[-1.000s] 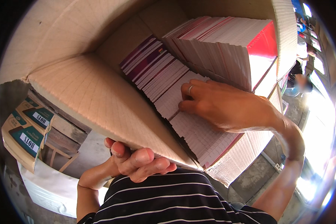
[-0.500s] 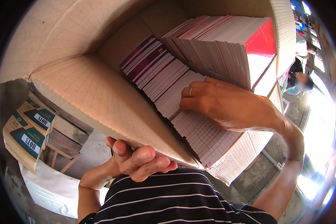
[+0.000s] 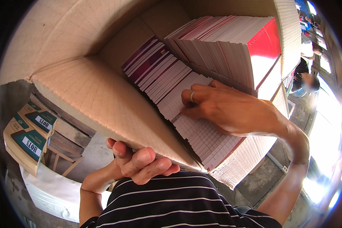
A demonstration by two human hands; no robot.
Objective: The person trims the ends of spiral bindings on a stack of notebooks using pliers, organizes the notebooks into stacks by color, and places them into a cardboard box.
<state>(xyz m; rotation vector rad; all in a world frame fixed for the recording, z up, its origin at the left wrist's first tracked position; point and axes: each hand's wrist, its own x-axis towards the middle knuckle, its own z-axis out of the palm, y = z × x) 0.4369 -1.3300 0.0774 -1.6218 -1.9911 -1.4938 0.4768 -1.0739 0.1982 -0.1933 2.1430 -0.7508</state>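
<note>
A big open cardboard box (image 3: 110, 102) leans in front of me with packed notebooks inside. My left hand (image 3: 144, 161) is closed round its near lower edge, fingers curled up along the outside. In the lower row stand thin notebooks (image 3: 167, 85) with purple covers showing at the far end and grid-marked page edges upward. My right hand (image 3: 216, 106), a ring on one finger, reaches into this row. Its fingers are bent and pinch at the page edges; the fingertips are partly hidden. Beside it rises a taller block of red-covered notebooks (image 3: 216, 53).
Two stacks of green and tan books (image 3: 30, 140) stand at the left beside wooden slats (image 3: 70, 138). Below them is a white wrapped bundle (image 3: 53, 193). Another person (image 3: 309, 81) is far off at the right, near bright light. Grey floor (image 3: 262, 178) shows under the box.
My right hand has shifted slightly along the row, with its thumb and index finger bent more at the page edges. The left hand and the box stay almost where they were.
</note>
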